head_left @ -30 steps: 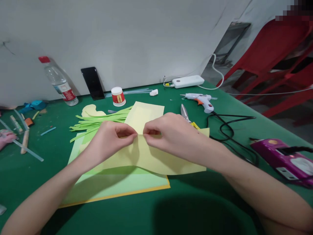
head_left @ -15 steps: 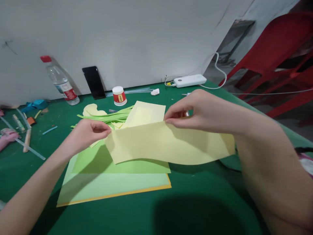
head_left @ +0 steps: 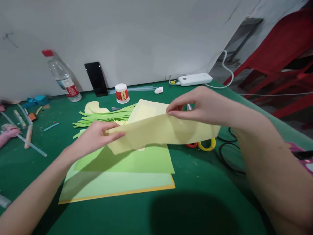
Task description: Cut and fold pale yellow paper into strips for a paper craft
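Observation:
A long strip of pale yellow paper (head_left: 146, 132) hangs between my two hands above the table. My left hand (head_left: 94, 138) grips its left end, thumb in front and fingers behind. Along the upper edge, right of the middle, my right hand (head_left: 195, 104) pinches the strip between thumb and fingertips. Below lie green sheets (head_left: 127, 163) on a stack with an orange-yellow edge. Another pale yellow sheet (head_left: 146, 109) rests behind the strip. Scissors with red and yellow handles (head_left: 207, 145) are partly hidden by the strip. Thin green paper strips (head_left: 107, 118) lie beyond my left hand.
Along the wall stand a water bottle (head_left: 65, 80), a black phone (head_left: 96, 79) and a small red-and-white tub (head_left: 122, 93). A white power bank (head_left: 195, 79) with a cable lies right of them. Loose craft bits and glue sticks (head_left: 28, 136) are at left. Red chairs (head_left: 274, 49) stand beyond the table.
The paper strip has tilted, its right end rising and uncovering the scissors handles. My left hand has shifted right and its grip now reaches further over the strip. The view has moved slightly.

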`<state>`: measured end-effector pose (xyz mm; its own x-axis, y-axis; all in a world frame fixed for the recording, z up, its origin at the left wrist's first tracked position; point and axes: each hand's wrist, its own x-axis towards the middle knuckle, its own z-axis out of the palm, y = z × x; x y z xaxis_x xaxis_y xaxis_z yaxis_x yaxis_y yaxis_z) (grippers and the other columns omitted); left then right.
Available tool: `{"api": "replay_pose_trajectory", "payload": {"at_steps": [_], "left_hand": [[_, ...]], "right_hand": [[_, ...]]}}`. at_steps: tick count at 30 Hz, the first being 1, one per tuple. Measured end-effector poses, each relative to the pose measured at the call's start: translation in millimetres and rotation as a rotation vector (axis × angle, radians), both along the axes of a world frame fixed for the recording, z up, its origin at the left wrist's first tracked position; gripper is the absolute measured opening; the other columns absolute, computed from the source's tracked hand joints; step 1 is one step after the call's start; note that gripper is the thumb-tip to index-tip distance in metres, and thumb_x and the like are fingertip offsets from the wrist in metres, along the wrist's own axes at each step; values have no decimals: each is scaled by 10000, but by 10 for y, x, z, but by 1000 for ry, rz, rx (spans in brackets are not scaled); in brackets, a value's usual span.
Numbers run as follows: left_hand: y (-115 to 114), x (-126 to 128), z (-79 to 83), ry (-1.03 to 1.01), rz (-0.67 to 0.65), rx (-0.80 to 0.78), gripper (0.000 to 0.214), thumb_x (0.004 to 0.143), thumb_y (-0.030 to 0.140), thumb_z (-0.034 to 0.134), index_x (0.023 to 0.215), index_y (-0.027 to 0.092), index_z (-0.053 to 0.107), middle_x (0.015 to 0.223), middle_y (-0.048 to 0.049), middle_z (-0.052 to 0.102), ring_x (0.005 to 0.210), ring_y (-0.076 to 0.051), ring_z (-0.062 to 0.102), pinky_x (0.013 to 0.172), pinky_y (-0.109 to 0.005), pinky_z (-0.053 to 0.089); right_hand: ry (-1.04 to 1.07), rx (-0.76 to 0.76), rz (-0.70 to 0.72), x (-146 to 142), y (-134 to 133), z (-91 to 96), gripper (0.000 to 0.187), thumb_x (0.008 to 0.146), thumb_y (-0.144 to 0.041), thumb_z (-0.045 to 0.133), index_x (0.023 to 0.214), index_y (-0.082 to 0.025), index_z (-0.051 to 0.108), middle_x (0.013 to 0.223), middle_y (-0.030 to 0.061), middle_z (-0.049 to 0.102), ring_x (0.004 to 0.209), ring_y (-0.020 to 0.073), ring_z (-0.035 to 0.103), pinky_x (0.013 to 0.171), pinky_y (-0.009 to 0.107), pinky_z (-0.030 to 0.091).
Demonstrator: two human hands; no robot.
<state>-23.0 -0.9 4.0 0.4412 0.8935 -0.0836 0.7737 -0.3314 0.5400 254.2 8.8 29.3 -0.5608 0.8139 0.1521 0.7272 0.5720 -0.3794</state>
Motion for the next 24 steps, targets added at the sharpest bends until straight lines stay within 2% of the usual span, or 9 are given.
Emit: {"api": "replay_pose_trajectory", "payload": {"at_steps": [3,7,10,13,16,20,24], "left_hand": [[-76,56,1,76,-26,83,337,829,431,451,720,170,634,635,3,627,535,-132,525,489,-227,371],[-154,79,4,-11,59,139,298,815,414,487,767,176,659,702,-4,665,576,-140,562,502,-218,399],[-215,104,-8,-84,99,185,266,798,397,523,770,185,681,740,-3,690,595,-142,589,494,-202,422],[-273,141,-40,-122,47,276,207,798,342,539,807,208,697,771,12,708,595,-133,607,479,-187,429],[-330,173,-63,-113,-48,383,182,812,251,524,874,207,690,774,14,717,569,-116,612,472,-175,429],[-393,197,-50,-96,-133,496,209,805,148,505,942,165,662,790,-4,718,534,-83,595,469,-151,423],[-428,205,-22,-56,-163,572,222,792,107,509,956,153,652,663,18,687,398,-47,480,404,-149,357]], "right_hand": [[-5,12,-95,53,5,6,218,773,-277,476,754,-196,677,757,20,685,642,166,586,550,266,397],[73,65,-81,5,-61,16,244,776,-263,493,942,-180,651,816,34,681,742,179,611,603,261,423],[219,92,-43,-153,-154,17,210,787,-258,506,904,-163,653,806,32,683,749,162,616,612,245,438],[356,175,13,-341,-228,-25,131,774,-182,530,798,-151,655,797,27,684,729,138,614,640,232,450],[436,281,65,-486,-266,-110,116,747,-108,547,787,-125,655,839,45,679,741,137,609,659,235,456],[453,266,133,-578,-289,-206,135,741,-57,526,725,-99,654,758,54,678,708,138,606,650,242,459],[475,239,192,-602,-309,-232,103,738,-73,542,719,-86,642,719,59,667,681,137,600,633,242,460]]}}
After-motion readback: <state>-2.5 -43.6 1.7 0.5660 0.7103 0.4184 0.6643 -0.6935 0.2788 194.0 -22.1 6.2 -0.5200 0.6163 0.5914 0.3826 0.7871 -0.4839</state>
